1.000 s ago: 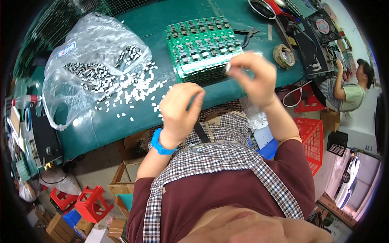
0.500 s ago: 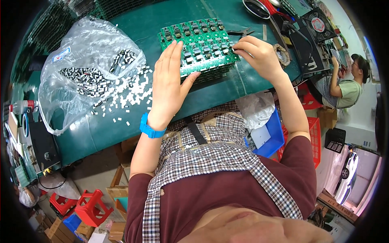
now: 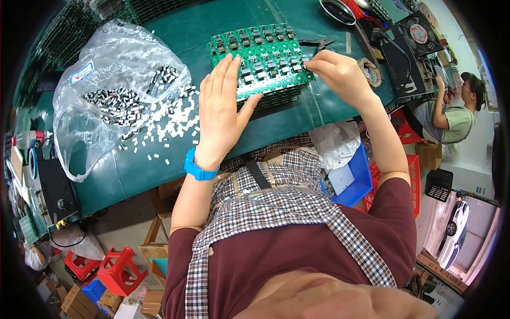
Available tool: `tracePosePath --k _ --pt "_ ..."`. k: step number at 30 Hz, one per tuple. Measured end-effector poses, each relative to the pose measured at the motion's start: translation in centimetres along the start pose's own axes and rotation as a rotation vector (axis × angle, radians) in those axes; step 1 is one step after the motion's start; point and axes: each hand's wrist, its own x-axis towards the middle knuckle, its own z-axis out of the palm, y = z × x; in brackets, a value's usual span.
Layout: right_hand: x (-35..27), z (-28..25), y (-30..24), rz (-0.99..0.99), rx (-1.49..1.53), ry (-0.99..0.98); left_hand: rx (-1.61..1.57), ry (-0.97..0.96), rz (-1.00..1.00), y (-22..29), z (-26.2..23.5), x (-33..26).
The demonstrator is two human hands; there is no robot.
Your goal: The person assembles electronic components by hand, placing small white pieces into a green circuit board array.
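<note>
Circuit boards [image 3: 273,68] between your two hands, right fingers pinching at the edge

Your green boards are sitting in a stack on the table [image 3: 141,173], straight ahead of you, the top one facing up and crowded with small parts. Your left hand [image 3: 219,106] is lying along the stack's left side, fingers straight and close together over the top board, thumb spreading away from them toward the near edge. It does not look to be gripping anything; it is probably steadying the stack. Your right hand [image 3: 342,74] is bending in at the right edge, thumb and fingertips pinching together. I cannot tell whether they are holding a small piece or the board's rim.

You seem to be in the middle of some fine handling at that edge. The next move is likely calling for a light, exact pinch on the right, with your left palm guarding against the boards sliding. Small pieces [image 3: 180,114] are lying loose to the left of your left hand, beside and inside the clear bag [image 3: 127,58], so that wrist is needing care. Pliers [image 3: 321,42] are resting just beyond your right hand.
</note>
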Motion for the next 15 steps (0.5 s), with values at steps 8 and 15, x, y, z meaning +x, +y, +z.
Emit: tracePosePath --k 8,15 --pt "-0.9 0.5 0.7 0.067 0.27 0.076 -0.045 -0.02 -0.031 0.2 -0.1 -0.7" --pt "-1.6 0.6 1.9 0.448 0.636 0.121 -0.128 0.0 -0.092 -0.2 0.2 -0.4"
